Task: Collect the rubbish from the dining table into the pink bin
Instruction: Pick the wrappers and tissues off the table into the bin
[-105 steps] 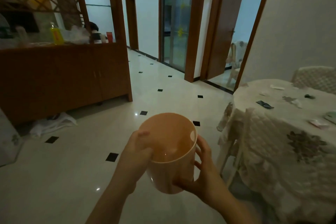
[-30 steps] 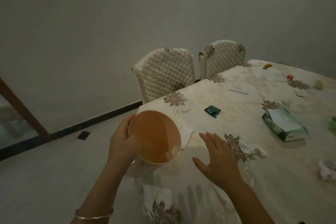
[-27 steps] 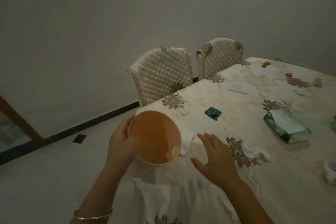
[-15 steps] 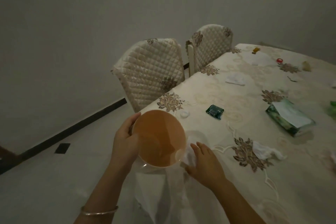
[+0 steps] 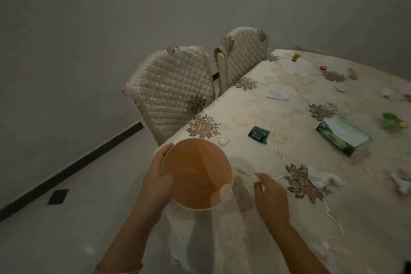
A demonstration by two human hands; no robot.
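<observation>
My left hand [image 5: 156,181] grips the rim of the pink bin [image 5: 196,176], held at the near corner of the dining table [image 5: 278,118]; the bin's inside looks empty. My right hand [image 5: 270,198] pinches a white crumpled tissue [image 5: 255,177] just right of the bin's rim. On the floral cloth lie a dark green wrapper [image 5: 258,134], a small clear cap [image 5: 223,141], a white crumpled tissue [image 5: 321,177], a flat white paper [image 5: 278,93] and a green plastic wrapper [image 5: 392,121].
A green tissue pack [image 5: 343,137] lies at the right. Small bits sit at the far end: a yellow piece [image 5: 295,56], a red cap [image 5: 323,68]. Two quilted chairs [image 5: 173,89] stand against the table's left side. Tiled floor [image 5: 55,229] lies to the left.
I walked up to the table carrying the bin. My right hand left the bin, reached onto the cloth beside it and closed on the white tissue. The view has shifted closer over the corner.
</observation>
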